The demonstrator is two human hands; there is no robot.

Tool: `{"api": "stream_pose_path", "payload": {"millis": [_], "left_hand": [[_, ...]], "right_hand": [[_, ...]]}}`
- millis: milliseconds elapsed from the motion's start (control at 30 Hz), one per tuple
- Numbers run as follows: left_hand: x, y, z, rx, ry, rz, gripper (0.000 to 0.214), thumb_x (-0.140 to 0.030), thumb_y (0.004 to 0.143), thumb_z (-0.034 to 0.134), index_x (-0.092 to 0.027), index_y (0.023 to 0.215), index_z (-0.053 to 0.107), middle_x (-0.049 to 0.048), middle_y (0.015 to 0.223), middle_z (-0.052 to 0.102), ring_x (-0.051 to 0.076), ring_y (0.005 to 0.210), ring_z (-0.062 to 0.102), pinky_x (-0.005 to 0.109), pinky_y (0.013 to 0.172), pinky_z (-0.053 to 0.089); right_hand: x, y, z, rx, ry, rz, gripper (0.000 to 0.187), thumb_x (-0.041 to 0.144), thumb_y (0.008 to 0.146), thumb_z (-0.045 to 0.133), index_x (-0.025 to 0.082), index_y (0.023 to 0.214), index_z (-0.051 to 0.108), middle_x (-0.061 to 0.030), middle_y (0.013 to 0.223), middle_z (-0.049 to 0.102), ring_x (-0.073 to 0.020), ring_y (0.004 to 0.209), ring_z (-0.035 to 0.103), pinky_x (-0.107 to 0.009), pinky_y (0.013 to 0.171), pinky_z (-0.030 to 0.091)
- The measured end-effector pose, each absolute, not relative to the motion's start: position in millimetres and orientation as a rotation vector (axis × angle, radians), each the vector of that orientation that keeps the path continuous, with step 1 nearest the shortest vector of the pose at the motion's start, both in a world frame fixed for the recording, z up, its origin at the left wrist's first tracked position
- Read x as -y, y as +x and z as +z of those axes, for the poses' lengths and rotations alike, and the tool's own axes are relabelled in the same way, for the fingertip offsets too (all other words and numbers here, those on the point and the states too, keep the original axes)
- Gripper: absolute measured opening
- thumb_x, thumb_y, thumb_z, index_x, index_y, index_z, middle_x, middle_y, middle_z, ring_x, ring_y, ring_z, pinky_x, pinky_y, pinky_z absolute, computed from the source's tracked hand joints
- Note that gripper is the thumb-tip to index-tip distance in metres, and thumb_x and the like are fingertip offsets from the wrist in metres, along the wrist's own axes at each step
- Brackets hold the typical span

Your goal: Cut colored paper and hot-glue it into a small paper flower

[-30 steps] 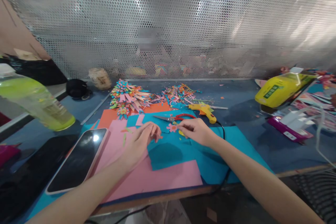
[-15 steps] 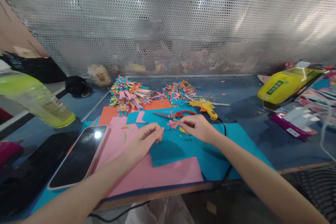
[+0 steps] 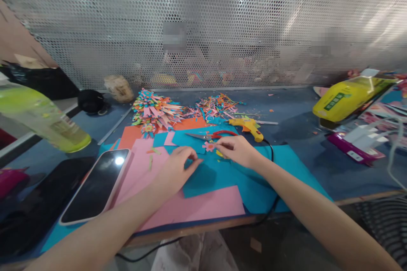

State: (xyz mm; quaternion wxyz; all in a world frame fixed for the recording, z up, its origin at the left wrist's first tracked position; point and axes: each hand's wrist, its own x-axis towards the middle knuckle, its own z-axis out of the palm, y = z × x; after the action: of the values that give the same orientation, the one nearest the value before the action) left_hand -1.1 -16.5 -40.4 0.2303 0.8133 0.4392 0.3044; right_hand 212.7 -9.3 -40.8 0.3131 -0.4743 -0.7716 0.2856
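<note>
Head view: right hand (image 3: pixel 219 147) gripping pink paper flower (image 3: pixel 209 147) over blue sheets (image 3: pixel 205 178)

Blue-grey tabletop (image 3: pixel 294 114) is running back to a perforated metal panel (image 3: pixel 206 4), whose surface is catching streaks of light. Orange (image 3: pixel 190 124), pink (image 3: pixel 210 208) and blue sheets are overlapping along the front, and a heap of paper scraps (image 3: pixel 219 106) is lying farther back, beside a layered paper cone (image 3: pixel 152 112).

At the left, a bottle (image 3: pixel 47 116) is showing yellow-green contents. At the right, a yellow packet (image 3: pixel 338 100) with a green label is hiding what it holds. A pale container (image 3: pixel 118 89) is sitting near the panel, its filling too blurred to name.

Between the hands, the flower is hovering or resting just in front of red-handled scissors (image 3: pixel 219 135); its height is hard to tell. The right hand's thumb and fingers are pinching its right edge. The left hand (image 3: pixel 197 159) is holding nothing visible, its fingers curling loosely with the thumb apart. A yellow glue gun (image 3: pixel 247 128) is lying beyond the right hand, and a phone (image 3: pixel 97 184) is lying by the left forearm.
</note>
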Motion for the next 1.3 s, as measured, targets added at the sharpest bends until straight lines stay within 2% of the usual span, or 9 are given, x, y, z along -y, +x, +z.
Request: {"api": "stream_pose_path", "payload": {"millis": [133, 300, 400, 600, 800, 867, 1033, 1300], "left_hand": [[12.0, -2.4, -44.2, -1.089, 2.498, 0.736, 0.011, -0.029, 0.079, 0.052, -0.021, 0.077, 0.059, 0.0036, 0.084, 0.062, 0.02, 0.084, 0.055, 0.032, 0.076, 0.038], [16.7, 6.3, -48.0, -0.952, 2.714, 0.592, 0.021, -0.027, 0.086, 0.041, -0.021, 0.089, 0.061, 0.007, 0.1, 0.066, 0.024, 0.104, 0.053, 0.041, 0.087, 0.035], [22.9, 13.6, -52.2, -0.931, 2.792, 0.562, 0.021, -0.024, 0.086, 0.04, -0.018, 0.087, 0.06, 0.0109, 0.109, 0.063, 0.026, 0.112, 0.049, 0.045, 0.092, 0.034], [32.5, 17.5, -58.3, -0.814, 2.901, 0.502, 0.018, -0.017, 0.086, 0.039, -0.015, 0.085, 0.057, 0.0121, 0.109, 0.063, 0.022, 0.106, 0.056, 0.041, 0.09, 0.042], [42.3, 9.4, -41.3, -0.366, 2.703, 0.364, 0.018, -0.018, 0.086, 0.041, -0.021, 0.095, 0.056, 0.0013, 0.106, 0.065, 0.011, 0.105, 0.055, 0.025, 0.09, 0.042], [41.4, 8.9, -38.6, -0.353, 2.685, 0.386, 0.018, -0.019, 0.086, 0.041, -0.022, 0.094, 0.056, 0.0012, 0.108, 0.064, 0.011, 0.107, 0.053, 0.026, 0.093, 0.04], [31.8, 13.7, -47.1, -0.845, 2.814, 0.415, 0.019, -0.018, 0.088, 0.035, -0.017, 0.084, 0.054, 0.0092, 0.119, 0.057, 0.02, 0.116, 0.048, 0.037, 0.093, 0.042], [33.0, 12.8, -62.0, -0.662, 3.147, 0.442, 0.018, -0.013, 0.086, 0.04, -0.013, 0.095, 0.055, 0.0125, 0.118, 0.058, 0.022, 0.108, 0.055, 0.038, 0.088, 0.047]], "right_hand": [[8.2, 213.0, -43.0, 2.077, -1.249, 0.682, 0.022, 0.028, 0.082, 0.045, 0.015, 0.079, 0.063, 0.002, 0.056, 0.049, -0.0077, 0.051, 0.042, -0.02, 0.048, 0.03], [8.2, 211.9, -44.1, 2.081, -1.267, 0.644, 0.024, 0.029, 0.083, 0.045, 0.014, 0.077, 0.063, 0.001, 0.058, 0.051, -0.0082, 0.053, 0.043, -0.02, 0.049, 0.03], [8.7, 211.4, -44.0, 2.075, -1.281, 0.637, 0.026, 0.031, 0.083, 0.045, 0.014, 0.073, 0.062, 0.0002, 0.058, 0.053, -0.0085, 0.053, 0.044, -0.02, 0.049, 0.031], [8.9, 212.3, -44.1, 2.068, -1.281, 0.656, 0.024, 0.028, 0.082, 0.044, 0.015, 0.066, 0.056, 0.0013, 0.057, 0.053, -0.0076, 0.052, 0.045, -0.019, 0.049, 0.031], [9.1, 212.2, -43.1, 2.084, -1.289, 0.638, 0.024, 0.029, 0.082, 0.044, 0.014, 0.07, 0.059, 0.0014, 0.056, 0.053, -0.008, 0.052, 0.045, -0.019, 0.049, 0.03], [9.6, 212.1, -41.5, 2.089, -1.294, 0.629, 0.025, 0.029, 0.082, 0.045, 0.014, 0.068, 0.059, 0.0006, 0.057, 0.054, -0.0084, 0.053, 0.046, -0.019, 0.05, 0.03], [9.5, 212.0, -39.6, 2.083, -1.331, 0.655, 0.025, 0.026, 0.081, 0.046, 0.014, 0.062, 0.056, 0.0008, 0.055, 0.053, -0.0078, 0.051, 0.046, -0.019, 0.048, 0.031], [8.4, 212.7, -40.9, 2.078, -1.357, 0.675, 0.025, 0.028, 0.081, 0.046, 0.014, 0.064, 0.057, 0.0008, 0.056, 0.055, -0.0071, 0.049, 0.045, -0.018, 0.046, 0.03]]}}
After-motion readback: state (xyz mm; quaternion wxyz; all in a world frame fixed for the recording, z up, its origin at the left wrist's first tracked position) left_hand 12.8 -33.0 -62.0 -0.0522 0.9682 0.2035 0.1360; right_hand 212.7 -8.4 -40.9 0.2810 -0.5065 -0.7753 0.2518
